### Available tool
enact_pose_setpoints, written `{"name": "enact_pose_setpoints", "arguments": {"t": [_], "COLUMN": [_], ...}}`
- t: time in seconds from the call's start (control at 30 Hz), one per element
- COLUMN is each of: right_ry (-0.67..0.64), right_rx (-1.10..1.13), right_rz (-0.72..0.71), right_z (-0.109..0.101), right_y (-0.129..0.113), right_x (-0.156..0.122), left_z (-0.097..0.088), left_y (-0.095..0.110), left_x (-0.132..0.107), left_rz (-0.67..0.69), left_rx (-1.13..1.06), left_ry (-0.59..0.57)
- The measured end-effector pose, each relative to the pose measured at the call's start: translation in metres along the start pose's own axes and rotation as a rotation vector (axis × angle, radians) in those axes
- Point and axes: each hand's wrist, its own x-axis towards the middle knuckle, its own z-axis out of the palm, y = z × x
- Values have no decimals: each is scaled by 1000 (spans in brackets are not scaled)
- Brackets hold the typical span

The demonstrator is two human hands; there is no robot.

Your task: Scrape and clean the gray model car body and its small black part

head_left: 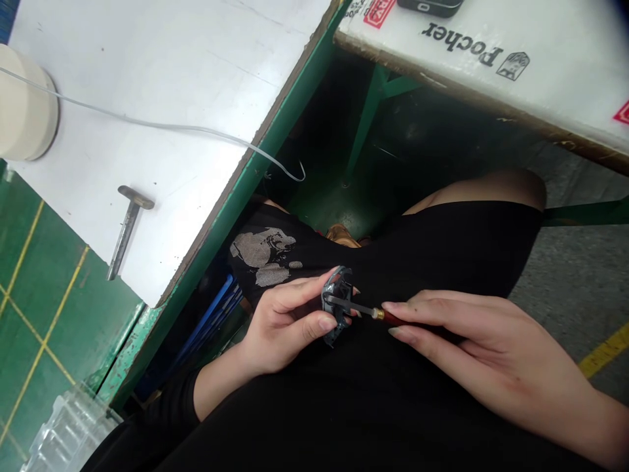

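Observation:
My left hand (289, 324) pinches a small dark grey plastic part (338, 305) between thumb and fingers, and the fingers hide some of it. My right hand (472, 334) holds a small screwdriver (388, 316) with a reddish-brown wooden handle and a brass ferrule. Its fingers cover most of the handle. The steel shaft runs across the face of the part, and the tip sits against it at the left. Both hands rest over my black clothing (393, 262), which has a grey print on it.
A white board (162, 111) to the left carries a cream roll (24, 105), a thin clear cord and a metal T-shaped pin (128, 229). A printed white board (491, 72) with a phone (430, 6) lies at the top right. Below left are a green gridded mat (44, 328) and a clear plastic container (69, 432).

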Motion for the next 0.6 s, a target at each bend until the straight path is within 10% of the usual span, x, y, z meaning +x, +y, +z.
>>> {"name": "enact_pose_setpoints", "arguments": {"t": [0.6], "right_ry": [12], "right_rx": [16], "right_rz": [-7], "right_z": [-1], "right_y": [2], "right_x": [-2], "left_z": [-1], "left_y": [0], "left_x": [0], "left_rz": [7], "left_rx": [16], "left_ry": [-7]}}
